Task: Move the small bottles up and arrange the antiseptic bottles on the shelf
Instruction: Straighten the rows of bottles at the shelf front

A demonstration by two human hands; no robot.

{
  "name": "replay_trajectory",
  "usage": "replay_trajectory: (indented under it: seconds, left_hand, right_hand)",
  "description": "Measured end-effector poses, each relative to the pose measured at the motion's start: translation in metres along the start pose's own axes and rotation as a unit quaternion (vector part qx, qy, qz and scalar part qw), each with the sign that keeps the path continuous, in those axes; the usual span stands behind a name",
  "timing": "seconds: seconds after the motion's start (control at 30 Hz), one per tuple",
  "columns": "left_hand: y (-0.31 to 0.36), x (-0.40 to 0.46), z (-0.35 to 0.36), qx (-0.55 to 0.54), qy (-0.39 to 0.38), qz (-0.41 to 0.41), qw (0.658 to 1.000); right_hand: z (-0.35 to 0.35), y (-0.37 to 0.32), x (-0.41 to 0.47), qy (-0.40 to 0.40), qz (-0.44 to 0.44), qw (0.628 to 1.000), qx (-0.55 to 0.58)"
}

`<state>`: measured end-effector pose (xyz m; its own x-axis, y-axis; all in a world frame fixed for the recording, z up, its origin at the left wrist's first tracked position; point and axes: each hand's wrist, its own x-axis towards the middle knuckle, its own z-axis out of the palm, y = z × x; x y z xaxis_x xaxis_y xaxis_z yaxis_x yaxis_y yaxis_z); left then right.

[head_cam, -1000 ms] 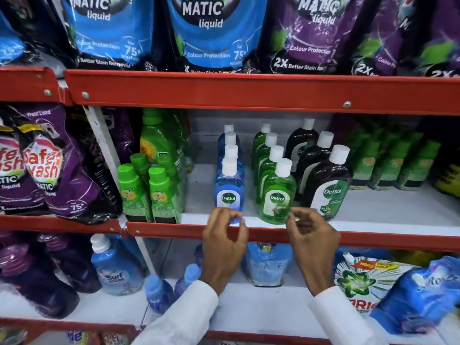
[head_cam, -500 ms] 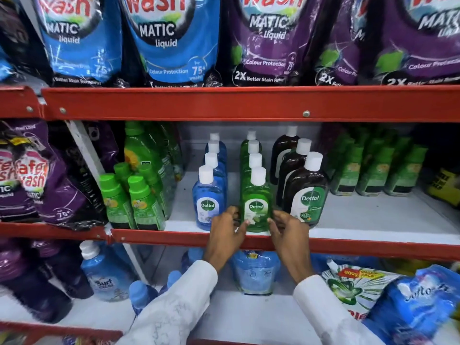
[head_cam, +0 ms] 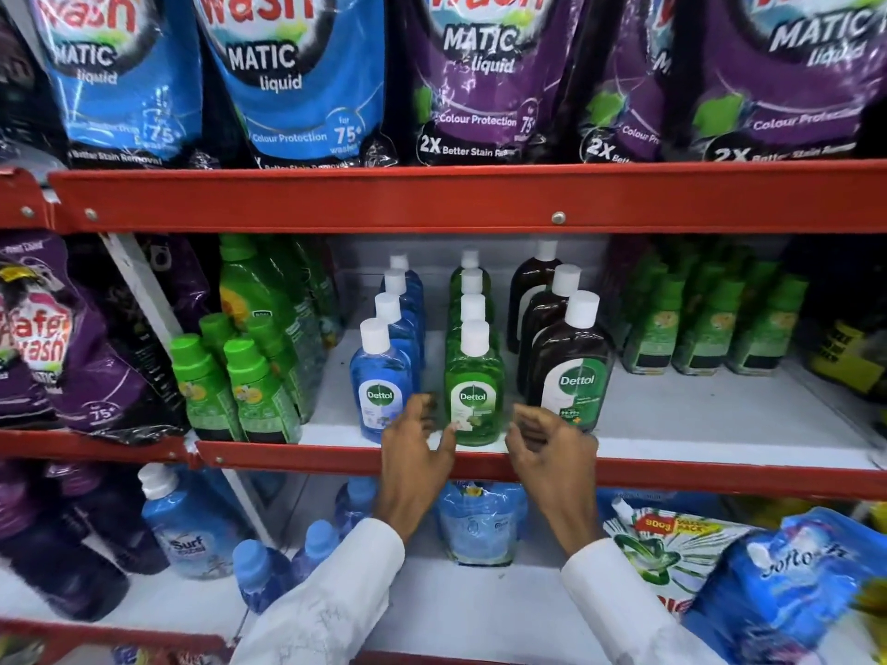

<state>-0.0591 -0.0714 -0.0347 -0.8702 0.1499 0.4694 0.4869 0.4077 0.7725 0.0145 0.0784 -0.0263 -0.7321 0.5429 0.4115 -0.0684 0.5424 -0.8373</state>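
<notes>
Both hands, left [head_cam: 416, 453] and right [head_cam: 552, 451], hover with loosely curled fingers grasping nothing, flanking the front green plastic antiseptic bottle [head_cam: 473, 386] at the red-edged shelf [head_cam: 720, 477]; square it gently, label outward, aligned.

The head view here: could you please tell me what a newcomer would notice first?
Probably the three neat rows of Dettol bottles on the middle shelf: blue, green and dark brown, all white-capped. Just below them, the left hand and right hand flank the front green bottle, fingers open. Above, blue and purple detergent pouches fill the top shelf.
</notes>
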Motion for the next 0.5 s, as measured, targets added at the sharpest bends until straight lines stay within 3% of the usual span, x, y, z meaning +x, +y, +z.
replay_trajectory:
  seconds: [0.2,0.33,0.5]
  left_hand:
    - [0.037,-0.025,0.011,-0.027,0.157,0.041,0.986]
    - [0.063,-0.031,0.047,-0.035,0.061,0.082,0.994]
    - [0.061,-0.016,0.081,0.031,-0.025,0.038,0.998]
  right_hand:
    - [-0.068,0.025,0.009,0.159,-0.005,0.987,0.001]
    - [-0.086,0.052,0.042,0.038,0.052,0.997,-0.040]
    - [-0.087,0.068,0.057,-0.090,-0.021,0.990,-0.102]
